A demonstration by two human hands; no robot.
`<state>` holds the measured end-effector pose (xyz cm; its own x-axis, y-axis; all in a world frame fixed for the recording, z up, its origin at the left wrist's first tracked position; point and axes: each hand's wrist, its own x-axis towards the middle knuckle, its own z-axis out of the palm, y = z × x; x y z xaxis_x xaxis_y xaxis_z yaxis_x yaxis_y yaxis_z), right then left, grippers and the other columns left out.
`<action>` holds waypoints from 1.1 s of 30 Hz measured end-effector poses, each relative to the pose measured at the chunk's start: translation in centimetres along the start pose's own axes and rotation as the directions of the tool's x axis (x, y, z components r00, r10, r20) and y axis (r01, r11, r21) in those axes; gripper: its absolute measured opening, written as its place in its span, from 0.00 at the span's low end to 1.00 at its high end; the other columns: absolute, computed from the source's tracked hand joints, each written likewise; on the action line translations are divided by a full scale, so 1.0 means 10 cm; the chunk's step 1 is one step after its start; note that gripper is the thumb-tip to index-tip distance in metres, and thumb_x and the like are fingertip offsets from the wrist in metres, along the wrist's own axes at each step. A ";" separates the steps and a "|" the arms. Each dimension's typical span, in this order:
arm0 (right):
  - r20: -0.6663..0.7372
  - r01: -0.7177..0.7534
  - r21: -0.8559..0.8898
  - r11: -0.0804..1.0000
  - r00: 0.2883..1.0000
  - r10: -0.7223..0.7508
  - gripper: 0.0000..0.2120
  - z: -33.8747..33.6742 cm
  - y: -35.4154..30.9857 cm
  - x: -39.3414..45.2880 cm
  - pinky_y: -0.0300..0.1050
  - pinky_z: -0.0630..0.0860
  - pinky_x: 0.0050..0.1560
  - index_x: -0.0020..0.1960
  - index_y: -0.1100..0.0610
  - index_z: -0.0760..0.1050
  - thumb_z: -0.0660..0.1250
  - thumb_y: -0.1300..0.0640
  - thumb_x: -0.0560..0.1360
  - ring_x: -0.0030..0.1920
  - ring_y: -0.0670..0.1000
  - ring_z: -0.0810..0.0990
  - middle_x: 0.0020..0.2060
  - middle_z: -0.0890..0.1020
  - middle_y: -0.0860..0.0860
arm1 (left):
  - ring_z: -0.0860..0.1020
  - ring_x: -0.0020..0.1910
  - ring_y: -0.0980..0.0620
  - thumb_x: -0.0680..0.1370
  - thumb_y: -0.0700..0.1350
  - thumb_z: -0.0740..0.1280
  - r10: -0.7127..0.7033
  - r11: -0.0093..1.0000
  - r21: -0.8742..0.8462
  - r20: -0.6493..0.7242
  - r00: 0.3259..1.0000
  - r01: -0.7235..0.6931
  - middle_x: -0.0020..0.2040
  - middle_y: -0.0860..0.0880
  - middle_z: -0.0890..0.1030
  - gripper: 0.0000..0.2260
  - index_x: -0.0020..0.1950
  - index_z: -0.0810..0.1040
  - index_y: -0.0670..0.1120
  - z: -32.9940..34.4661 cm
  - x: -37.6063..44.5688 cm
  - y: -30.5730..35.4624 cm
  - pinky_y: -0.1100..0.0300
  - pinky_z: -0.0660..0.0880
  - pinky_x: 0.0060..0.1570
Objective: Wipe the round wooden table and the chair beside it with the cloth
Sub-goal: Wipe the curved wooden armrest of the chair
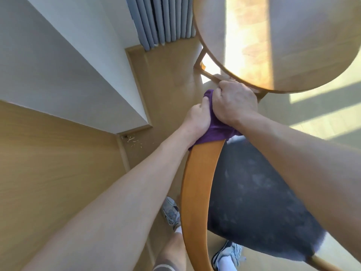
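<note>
Flooring of light wood-grain boards fills most of the view, with a white wall running diagonally at upper left and a wooden skirting along its base. Grey pleated curtains hang at top centre, reaching the floor. Sunlight falls in bright bands across the floor at right.

Round wooden table occupies the upper right; a strip of sun crosses its top, and part of its leg frame shows beneath the near edge.

Chair stands just beside the table, below it in view. Its curved orange-brown wooden backrest rail runs from bottom centre up to the hands; its dark grey upholstered seat lies to the right of the rail.

Purple cloth is wrapped over the upper end of the backrest rail. Left hand grips the cloth with curled fingers. Right hand also clenches the cloth, fingers closed around it, close against the left hand.

Grey sneakers with white socks show at the bottom. Small debris lies by the wall corner. No legible writing or brand marks are visible.
</note>
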<state>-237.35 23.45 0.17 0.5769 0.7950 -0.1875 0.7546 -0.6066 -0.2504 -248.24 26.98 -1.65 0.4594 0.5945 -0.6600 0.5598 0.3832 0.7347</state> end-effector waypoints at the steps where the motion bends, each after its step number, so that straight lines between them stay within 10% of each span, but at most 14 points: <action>1: 0.044 0.037 -0.055 0.998 0.998 -0.034 0.16 -0.03 -0.01 0.03 0.50 0.73 0.49 0.43 0.54 0.76 0.51 0.50 0.79 0.47 0.55 0.77 0.46 0.79 0.51 | 0.77 0.64 0.43 0.88 0.54 0.47 0.009 1.000 0.015 -0.023 1.000 -0.009 0.65 0.39 0.80 0.28 0.68 0.79 0.38 0.00 -0.04 0.00 0.54 0.71 0.64; 7: 0.255 0.417 -0.273 0.867 0.900 -0.353 0.18 -0.08 -0.20 0.01 0.59 0.67 0.61 0.33 0.50 0.71 0.48 0.49 0.76 0.46 0.55 0.73 0.40 0.79 0.50 | 0.74 0.69 0.41 0.89 0.51 0.45 0.011 1.000 0.022 -0.175 0.984 -0.007 0.68 0.37 0.78 0.26 0.70 0.76 0.36 0.01 -0.38 -0.20 0.55 0.68 0.68; 16: 0.155 0.692 -0.172 0.701 0.721 -0.675 0.19 0.18 -0.19 -1.02 0.57 0.61 0.70 0.44 0.55 0.73 0.48 0.49 0.83 0.52 0.60 0.76 0.47 0.81 0.55 | 0.78 0.57 0.51 0.87 0.57 0.48 0.104 0.995 0.053 -0.438 0.893 -0.090 0.57 0.49 0.80 0.20 0.62 0.74 0.46 0.22 -1.46 -1.04 0.54 0.72 0.58; 23: 0.114 0.805 -0.118 0.582 0.593 -0.797 0.22 0.39 -0.14 -1.66 0.61 0.57 0.76 0.47 0.58 0.76 0.46 0.49 0.82 0.58 0.61 0.76 0.50 0.81 0.56 | 0.74 0.52 0.68 0.87 0.55 0.50 0.061 0.995 -0.029 -0.575 0.816 -0.095 0.57 0.60 0.75 0.19 0.75 0.66 0.51 0.57 -2.08 -1.52 0.66 0.70 0.54; 33: 0.132 0.909 -0.018 0.416 0.415 -0.900 0.20 0.57 0.07 -2.45 0.58 0.50 0.79 0.59 0.54 0.77 0.49 0.49 0.82 0.72 0.56 0.69 0.64 0.78 0.51 | 0.77 0.62 0.54 0.88 0.52 0.52 -0.105 0.973 -0.223 -0.662 0.742 -0.062 0.67 0.49 0.75 0.20 0.79 0.60 0.50 1.14 -2.79 -1.95 0.62 0.74 0.60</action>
<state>-252.71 3.58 -0.84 -0.4816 0.8761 0.0222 0.8440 0.4705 -0.2574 -264.06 -5.15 0.68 -0.1744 0.8690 -0.4630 0.3621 0.4939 0.7906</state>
